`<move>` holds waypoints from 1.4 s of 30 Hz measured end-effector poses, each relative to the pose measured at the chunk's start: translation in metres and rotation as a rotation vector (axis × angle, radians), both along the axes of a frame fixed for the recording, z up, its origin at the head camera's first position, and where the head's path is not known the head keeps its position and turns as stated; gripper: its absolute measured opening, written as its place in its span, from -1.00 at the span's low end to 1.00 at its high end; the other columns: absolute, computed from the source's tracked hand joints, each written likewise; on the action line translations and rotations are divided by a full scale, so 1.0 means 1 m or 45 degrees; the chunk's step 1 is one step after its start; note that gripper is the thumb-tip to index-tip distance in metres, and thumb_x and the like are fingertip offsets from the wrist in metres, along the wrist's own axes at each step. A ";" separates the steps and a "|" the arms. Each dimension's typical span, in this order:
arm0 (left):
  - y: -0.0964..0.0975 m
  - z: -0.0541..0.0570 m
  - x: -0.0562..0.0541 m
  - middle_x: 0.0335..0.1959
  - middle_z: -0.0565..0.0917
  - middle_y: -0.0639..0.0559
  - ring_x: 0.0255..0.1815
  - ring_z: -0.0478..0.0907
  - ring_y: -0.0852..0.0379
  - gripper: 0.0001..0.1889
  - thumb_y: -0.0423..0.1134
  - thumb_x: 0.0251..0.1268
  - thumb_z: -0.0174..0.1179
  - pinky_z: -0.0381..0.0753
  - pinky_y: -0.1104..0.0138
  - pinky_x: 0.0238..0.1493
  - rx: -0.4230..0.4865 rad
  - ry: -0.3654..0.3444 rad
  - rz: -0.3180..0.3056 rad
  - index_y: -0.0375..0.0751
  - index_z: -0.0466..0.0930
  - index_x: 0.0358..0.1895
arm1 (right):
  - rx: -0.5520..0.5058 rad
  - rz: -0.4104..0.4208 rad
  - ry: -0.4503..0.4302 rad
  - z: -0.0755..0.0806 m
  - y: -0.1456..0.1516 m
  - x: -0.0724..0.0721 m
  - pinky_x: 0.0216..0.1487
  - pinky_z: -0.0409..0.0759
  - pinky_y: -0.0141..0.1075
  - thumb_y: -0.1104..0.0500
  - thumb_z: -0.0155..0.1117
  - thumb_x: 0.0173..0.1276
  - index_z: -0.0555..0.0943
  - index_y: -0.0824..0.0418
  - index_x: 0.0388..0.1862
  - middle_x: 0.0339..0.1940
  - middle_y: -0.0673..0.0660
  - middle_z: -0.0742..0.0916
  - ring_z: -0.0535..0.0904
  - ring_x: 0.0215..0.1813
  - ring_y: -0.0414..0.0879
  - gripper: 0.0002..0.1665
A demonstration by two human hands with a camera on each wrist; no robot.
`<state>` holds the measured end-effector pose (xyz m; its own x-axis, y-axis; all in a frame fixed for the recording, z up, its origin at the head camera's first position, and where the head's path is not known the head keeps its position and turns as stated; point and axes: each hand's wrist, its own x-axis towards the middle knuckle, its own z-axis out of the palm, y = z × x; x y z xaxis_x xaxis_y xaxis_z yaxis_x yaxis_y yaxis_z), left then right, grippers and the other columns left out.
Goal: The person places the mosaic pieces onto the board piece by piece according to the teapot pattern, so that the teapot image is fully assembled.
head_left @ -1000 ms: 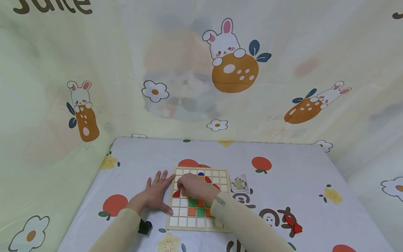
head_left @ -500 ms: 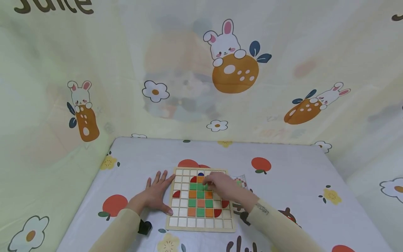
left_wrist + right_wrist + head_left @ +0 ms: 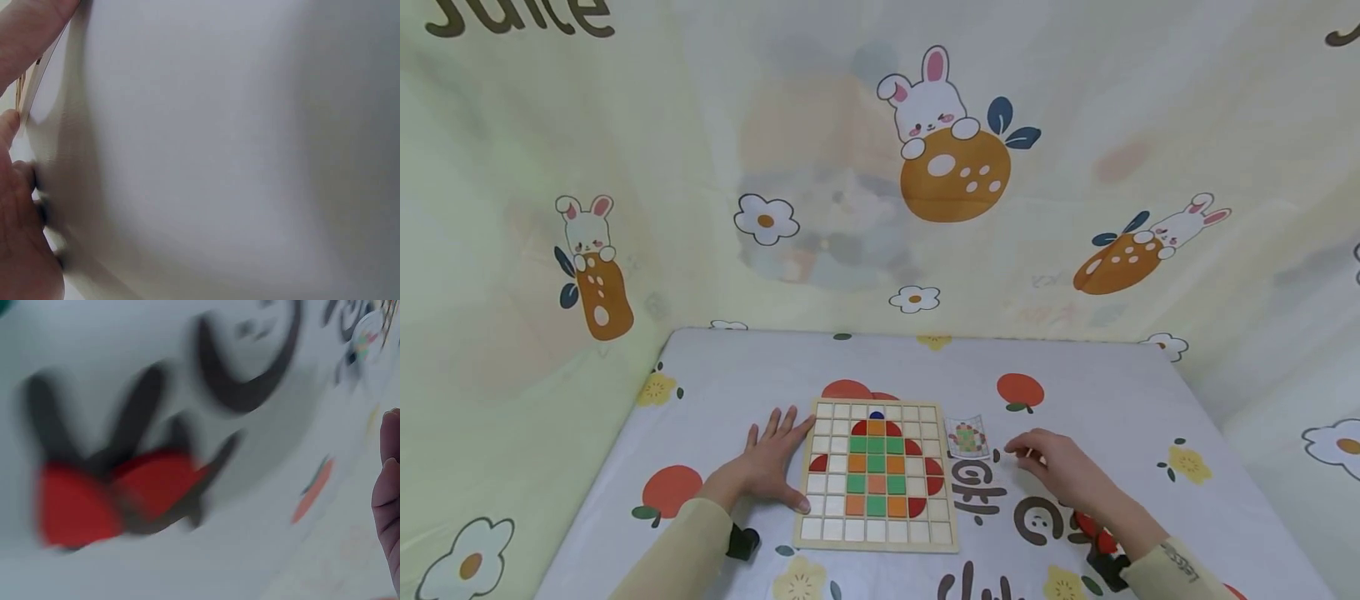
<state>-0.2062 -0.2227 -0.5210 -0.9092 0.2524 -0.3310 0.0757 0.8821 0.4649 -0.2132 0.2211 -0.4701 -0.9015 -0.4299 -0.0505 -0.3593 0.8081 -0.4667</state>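
A wooden grid board point(image 3: 951, 533) lies on the table in the head view, set with green, orange and red tiles and one blue piece point(image 3: 877, 415). My left hand point(image 3: 767, 462) spreads its fingers along the board's left side, index fingertip and thumb against the frame. Off to the board's right, my right hand point(image 3: 1067, 467) hovers with loosely bent fingers; I see nothing held in it. Two red quarter-round pieces point(image 3: 156, 481) lie on the cloth under the right wrist, blurred in the right wrist view. A red piece point(image 3: 818, 462) sits alone in a left-hand cell.
Right beside the board lies a small card point(image 3: 967, 437) with a coloured pattern. The patterned tablecloth point(image 3: 1075, 383) has printed fruit, flowers and lettering. A hanging printed curtain point(image 3: 820, 150) encloses the table at the back and sides.
My right hand has moved from the board's upper left, across its upper right, and off to the right past the card. My left hand stays in place.
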 end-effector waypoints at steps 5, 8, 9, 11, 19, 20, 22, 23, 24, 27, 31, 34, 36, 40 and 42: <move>0.000 0.000 0.000 0.71 -0.10 -0.22 0.71 -0.34 -0.35 0.37 0.18 -0.30 0.67 -0.32 -0.38 0.58 -0.003 0.003 0.003 0.02 0.01 0.67 | 0.024 -0.159 -0.095 -0.009 0.034 0.010 -0.25 0.62 -0.39 0.36 0.35 0.37 0.72 0.23 0.01 -0.10 0.08 0.77 0.60 -0.19 -0.17 -0.75; 0.000 -0.002 0.001 0.71 -0.10 -0.22 0.71 -0.34 -0.35 0.36 0.17 -0.30 0.67 -0.32 -0.38 0.58 0.000 0.007 0.004 0.03 0.01 0.67 | 0.032 -0.254 -0.152 -0.014 0.051 0.017 -0.27 0.60 -0.43 0.35 0.32 0.40 0.71 0.24 0.05 -0.07 0.09 0.77 0.58 -0.18 -0.14 -0.74; 0.001 -0.003 0.001 0.72 -0.10 -0.21 0.71 -0.35 -0.34 0.36 0.18 -0.30 0.67 -0.33 -0.38 0.58 -0.003 0.006 0.004 0.04 0.01 0.67 | 0.030 -0.274 -0.162 -0.016 0.056 0.018 -0.28 0.59 -0.43 0.35 0.31 0.40 0.71 0.24 0.05 -0.07 0.09 0.77 0.58 -0.18 -0.14 -0.73; 0.001 -0.003 0.000 0.72 -0.11 -0.20 0.71 -0.35 -0.33 0.36 0.18 -0.29 0.66 -0.33 -0.37 0.58 -0.007 0.008 0.004 0.04 0.00 0.67 | 0.039 -0.305 -0.168 -0.020 0.065 0.021 -0.29 0.59 -0.44 0.35 0.30 0.41 0.70 0.25 0.07 -0.08 0.08 0.76 0.58 -0.18 -0.14 -0.73; 0.001 -0.001 0.000 0.72 -0.11 -0.21 0.71 -0.34 -0.34 0.37 0.17 -0.30 0.67 -0.32 -0.38 0.58 -0.010 0.014 0.007 0.02 0.01 0.67 | 0.063 -0.384 -0.247 -0.033 0.087 0.033 -0.32 0.57 -0.44 0.30 0.37 0.38 0.69 0.28 0.09 -0.18 0.02 0.74 0.58 -0.21 -0.13 -0.69; 0.001 -0.001 0.001 0.72 -0.11 -0.21 0.71 -0.34 -0.34 0.37 0.17 -0.30 0.67 -0.32 -0.38 0.58 -0.011 0.014 0.007 0.02 0.00 0.67 | 0.061 -0.390 -0.266 -0.035 0.088 0.035 -0.33 0.57 -0.44 0.29 0.38 0.37 0.70 0.28 0.09 -0.17 0.01 0.73 0.58 -0.21 -0.13 -0.68; 0.001 -0.003 0.000 0.72 -0.11 -0.21 0.71 -0.34 -0.34 0.37 0.16 -0.30 0.67 -0.32 -0.38 0.58 -0.014 0.015 0.008 0.03 0.01 0.67 | 0.062 -0.401 -0.307 -0.038 0.090 0.039 -0.36 0.54 -0.44 0.28 0.41 0.33 0.71 0.26 0.08 -0.19 0.01 0.71 0.55 -0.23 -0.14 -0.67; 0.001 -0.003 0.000 0.72 -0.11 -0.21 0.71 -0.34 -0.34 0.37 0.16 -0.30 0.67 -0.32 -0.38 0.58 -0.013 0.013 0.008 0.03 0.00 0.67 | 0.058 -0.401 -0.322 -0.040 0.090 0.041 -0.36 0.53 -0.44 0.27 0.43 0.32 0.71 0.24 0.08 -0.18 0.01 0.70 0.54 -0.25 -0.15 -0.66; 0.001 -0.004 0.000 0.72 -0.11 -0.20 0.71 -0.35 -0.33 0.37 0.16 -0.31 0.67 -0.32 -0.37 0.58 -0.016 0.012 0.008 0.04 0.00 0.67 | 0.053 -0.388 -0.319 -0.042 0.092 0.043 -0.36 0.52 -0.44 0.27 0.45 0.30 0.72 0.23 0.07 -0.18 0.01 0.69 0.53 -0.27 -0.18 -0.65; 0.001 -0.005 0.000 0.72 -0.11 -0.20 0.71 -0.35 -0.33 0.37 0.16 -0.31 0.67 -0.33 -0.37 0.58 -0.010 0.012 0.007 0.04 0.00 0.67 | 0.045 -0.359 -0.318 -0.045 0.095 0.047 -0.34 0.51 -0.46 0.28 0.49 0.25 0.73 0.19 0.09 -0.17 0.02 0.66 0.49 -0.33 -0.24 -0.60; 0.000 -0.005 0.001 0.72 -0.11 -0.20 0.71 -0.36 -0.33 0.37 0.16 -0.31 0.67 -0.34 -0.37 0.58 0.001 0.012 0.006 0.04 0.01 0.67 | -0.002 -0.253 -0.330 -0.046 0.101 0.049 -0.32 0.52 -0.46 0.28 0.49 0.24 0.71 0.17 0.14 -0.16 0.04 0.65 0.47 -0.36 -0.31 -0.55; 0.000 -0.005 0.001 0.72 -0.11 -0.20 0.72 -0.36 -0.33 0.37 0.16 -0.31 0.67 -0.34 -0.38 0.58 0.010 0.011 0.005 0.04 0.01 0.67 | -0.025 -0.185 -0.343 -0.046 0.103 0.048 -0.31 0.53 -0.46 0.28 0.48 0.25 0.71 0.16 0.14 -0.17 0.04 0.64 0.46 -0.37 -0.34 -0.56; -0.001 -0.005 0.001 0.72 -0.11 -0.19 0.72 -0.36 -0.32 0.37 0.17 -0.31 0.67 -0.34 -0.38 0.58 0.011 0.012 0.002 0.04 0.01 0.67 | -0.018 -0.192 -0.346 -0.046 0.102 0.047 -0.30 0.53 -0.46 0.27 0.49 0.25 0.71 0.16 0.11 -0.19 0.03 0.64 0.46 -0.36 -0.34 -0.58; 0.000 -0.005 0.001 0.72 -0.10 -0.19 0.72 -0.36 -0.32 0.36 0.16 -0.31 0.67 -0.34 -0.38 0.58 0.016 0.012 0.006 0.05 0.02 0.67 | 0.036 -0.255 -0.309 -0.046 0.095 0.044 -0.30 0.51 -0.45 0.23 0.54 0.20 0.69 0.17 -0.01 -0.29 -0.03 0.64 0.46 -0.37 -0.32 -0.64; 0.000 -0.005 0.001 0.72 -0.10 -0.20 0.72 -0.35 -0.32 0.36 0.15 -0.30 0.67 -0.33 -0.38 0.58 0.016 0.010 0.009 0.04 0.02 0.67 | 0.058 -0.301 -0.301 -0.047 0.090 0.043 -0.32 0.50 -0.44 0.20 0.56 0.18 0.67 0.16 -0.10 -0.39 -0.05 0.63 0.48 -0.40 -0.29 -0.68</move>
